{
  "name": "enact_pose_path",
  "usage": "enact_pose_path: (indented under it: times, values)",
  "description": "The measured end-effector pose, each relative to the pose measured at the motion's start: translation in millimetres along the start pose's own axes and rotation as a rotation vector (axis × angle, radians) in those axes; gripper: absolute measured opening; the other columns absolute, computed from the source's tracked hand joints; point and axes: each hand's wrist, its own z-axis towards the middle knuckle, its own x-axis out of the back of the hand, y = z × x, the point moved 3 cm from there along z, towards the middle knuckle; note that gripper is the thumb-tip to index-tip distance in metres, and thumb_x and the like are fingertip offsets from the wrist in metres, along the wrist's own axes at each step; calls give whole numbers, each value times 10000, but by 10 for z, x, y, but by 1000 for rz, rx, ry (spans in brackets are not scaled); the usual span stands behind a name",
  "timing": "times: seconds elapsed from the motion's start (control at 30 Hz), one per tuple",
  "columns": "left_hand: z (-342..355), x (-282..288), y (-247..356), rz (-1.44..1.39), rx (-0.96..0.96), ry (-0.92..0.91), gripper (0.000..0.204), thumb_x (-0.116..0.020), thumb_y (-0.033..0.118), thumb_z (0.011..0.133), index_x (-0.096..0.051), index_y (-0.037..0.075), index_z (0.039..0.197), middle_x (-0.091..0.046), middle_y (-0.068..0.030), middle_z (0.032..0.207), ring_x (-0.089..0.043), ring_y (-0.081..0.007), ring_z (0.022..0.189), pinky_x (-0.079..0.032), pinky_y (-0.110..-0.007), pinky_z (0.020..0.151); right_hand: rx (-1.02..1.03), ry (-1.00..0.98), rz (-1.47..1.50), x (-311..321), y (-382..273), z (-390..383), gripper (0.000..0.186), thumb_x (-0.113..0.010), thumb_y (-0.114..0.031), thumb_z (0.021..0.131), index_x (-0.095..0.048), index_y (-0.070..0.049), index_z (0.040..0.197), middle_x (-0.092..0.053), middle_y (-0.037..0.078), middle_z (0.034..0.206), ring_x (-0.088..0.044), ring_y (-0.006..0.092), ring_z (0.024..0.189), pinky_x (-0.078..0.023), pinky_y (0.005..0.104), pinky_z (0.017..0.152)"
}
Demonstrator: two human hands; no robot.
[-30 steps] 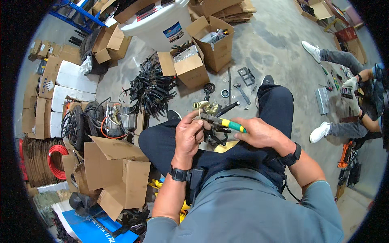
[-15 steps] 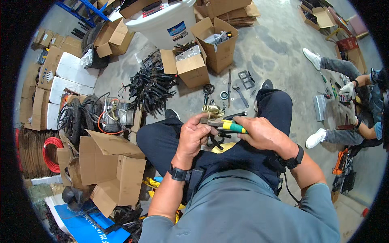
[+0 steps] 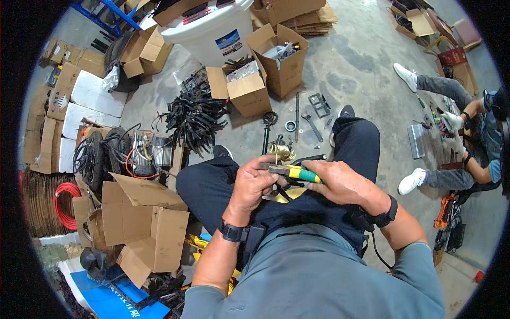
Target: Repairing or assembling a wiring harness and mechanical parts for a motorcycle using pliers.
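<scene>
My right hand (image 3: 341, 182) is wrapped round the yellow and green handles of a pair of pliers (image 3: 303, 174), held level above my lap. The metal jaws point left, into the fingers of my left hand (image 3: 251, 183). Those fingers are pinched beside the jaws, on something small that I cannot make out. A thin pale strand stands up by the jaws. Just beyond my hands is a gold-coloured coil (image 3: 282, 152). Dark bar-like parts and a yellow surface (image 3: 291, 194) show partly beneath the pliers, mostly hidden by my hands.
On the floor ahead lie a wrench (image 3: 312, 127), a long rod (image 3: 297, 117), a ring (image 3: 290, 126) and a toothed crank (image 3: 270, 119). A heap of black parts (image 3: 195, 114) and open cartons (image 3: 248, 95) stand beyond. Another carton (image 3: 154, 231) is at left. A gloved co-worker (image 3: 452, 121) sits right.
The plier handles look closer together, and the pliers have tipped slightly. My left hand stays pinched at the jaws. The whole view has shifted a little.
</scene>
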Motion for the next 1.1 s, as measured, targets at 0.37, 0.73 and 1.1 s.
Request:
enact_pose_path:
  times: [0.37,0.73,1.1]
  values:
    - [-1,-9,5,39,130,-57,439,-669,17,831,-545,-20,1250,-687,-164,763,-479,-63,459,-329,-176,416,-64,-144,140,-44,23,-19,388,-657,-172,842,-526,-22,1175,-640,238,957,-618,425,935,-492,477,785]
    - [16,-70,80,111,141,-20,435,-665,53,867,-514,-38,1264,-698,-121,767,-508,-49,497,-358,-185,435,1,-293,242,-113,290,87,356,-643,-242,887,-544,-17,1145,-632,198,1011,-615,342,954,-478,402,840]
    - [74,-169,199,159,85,42,430,-675,52,842,-539,-18,1244,-685,-104,749,-452,-31,465,-318,-169,409,-220,-411,662,-175,300,69,483,-681,-324,864,-529,-33,1218,-616,72,1033,-559,188,1000,-444,334,893]
